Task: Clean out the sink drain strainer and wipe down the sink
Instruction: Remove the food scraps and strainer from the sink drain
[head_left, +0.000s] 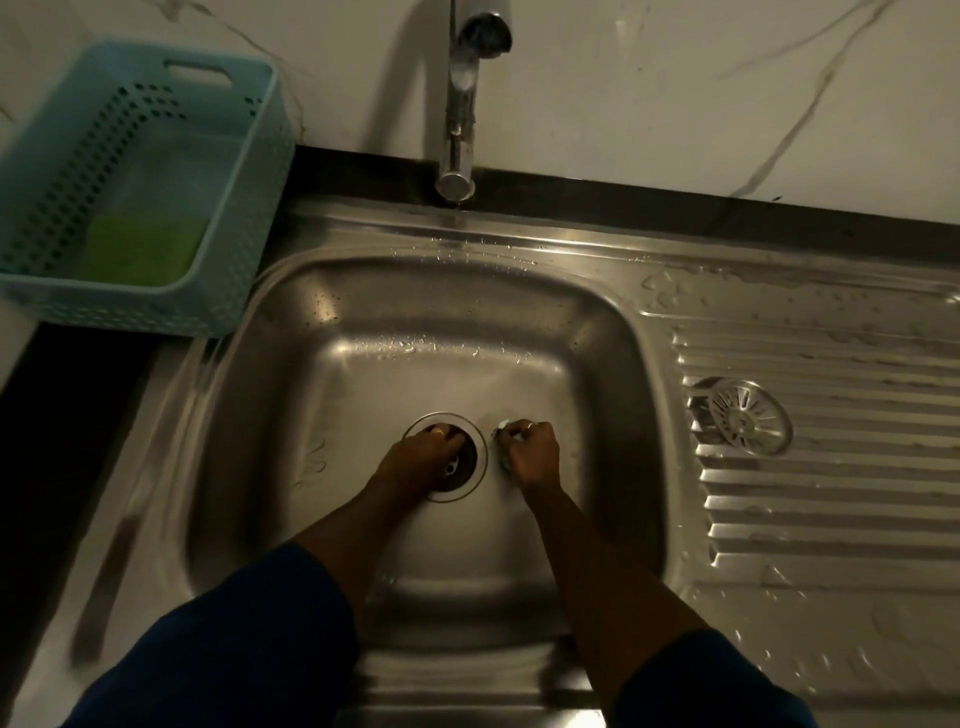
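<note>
Looking down from the head, we see our left hand (426, 454) covering the drain (475, 465) on the sink (363, 364) floor; we cannot tell whether its fingers grip anything. Just beside it, our right hand (532, 454) has its fingers clamped on a small scrubber (501, 430). The strainer (748, 415) lies well apart on the drainboard (831, 493). The faucet (460, 104) stands behind, and a blue basket (223, 249) sits on the counter (62, 405).

The sink (332, 364) is smooth stainless steel with a soft shine, and small water drops lie on its rim. Its draining board (831, 493) is the same metal, pressed into ribs. The strainer (748, 415) and the tap (460, 104) are shiny metal. The basket (260, 218) is matt light-blue plastic with many holes. The wall (675, 78) looks like polished white marble with grey veins. The greenish piece (504, 462) that the right hand (532, 457) grips is too blurred to tell its material.
</note>
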